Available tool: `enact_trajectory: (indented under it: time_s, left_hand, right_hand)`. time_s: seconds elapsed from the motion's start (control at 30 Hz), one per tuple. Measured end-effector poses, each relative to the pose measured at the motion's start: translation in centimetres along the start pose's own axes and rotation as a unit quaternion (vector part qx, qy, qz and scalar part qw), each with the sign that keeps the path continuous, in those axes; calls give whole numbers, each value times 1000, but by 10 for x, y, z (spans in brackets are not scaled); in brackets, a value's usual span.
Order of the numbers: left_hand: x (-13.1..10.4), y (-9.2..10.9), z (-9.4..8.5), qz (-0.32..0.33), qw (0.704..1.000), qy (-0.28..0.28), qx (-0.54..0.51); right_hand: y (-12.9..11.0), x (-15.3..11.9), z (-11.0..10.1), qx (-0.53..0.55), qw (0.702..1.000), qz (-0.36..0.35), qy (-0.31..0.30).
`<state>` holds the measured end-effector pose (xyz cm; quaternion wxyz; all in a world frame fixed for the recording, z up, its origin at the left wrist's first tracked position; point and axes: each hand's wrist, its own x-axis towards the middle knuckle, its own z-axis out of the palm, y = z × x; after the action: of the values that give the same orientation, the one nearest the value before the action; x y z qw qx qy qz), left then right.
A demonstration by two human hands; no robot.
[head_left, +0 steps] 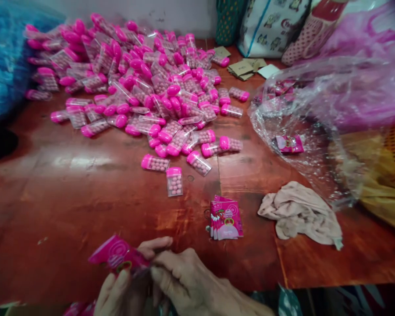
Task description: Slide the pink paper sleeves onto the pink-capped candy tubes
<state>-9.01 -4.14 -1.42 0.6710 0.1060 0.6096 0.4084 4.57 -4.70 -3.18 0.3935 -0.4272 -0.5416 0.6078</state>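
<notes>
A pink printed wrapper (115, 254) with swirl patterns is held low at the table's near edge. My left hand (120, 289) is closed around it from below and the left. The fingers of my right hand (193, 278) are bent and closed at the wrapper's right end; what lies between their tips is partly hidden. Ahead and to the right lies a small fanned stack of matching pink wrappers (228, 219). Nearest to the hands among the clear candy boxes, one pink-capped box (174, 182) of pale pink balls stands a little apart from the pile.
A large heap of pink-capped candy boxes (134, 83) covers the back of the table (85, 188). On the right are a crumpled beige cloth (299, 213) and a clear plastic bag (318, 162) with pink packets. A blue plastic bag (9, 66) bulges at the left; brown card pieces (243, 69) lie behind.
</notes>
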Motion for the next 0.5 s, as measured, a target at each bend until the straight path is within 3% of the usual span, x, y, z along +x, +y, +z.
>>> enact_trajectory:
  time_s: [0.13,0.3,0.5]
  left_hand:
    - [-5,0,-2,-4,1000,14,-16]
    - [-13,-13,16,28,998,-49,-35]
    - [-15,-22,20,14,995,-87,-43]
  right_hand:
    - [1,-1,9,-48,999,1,8]
    - [-2,-3,8,-92,993,37,60]
    - [5,-6,10,-98,990,-22,100]
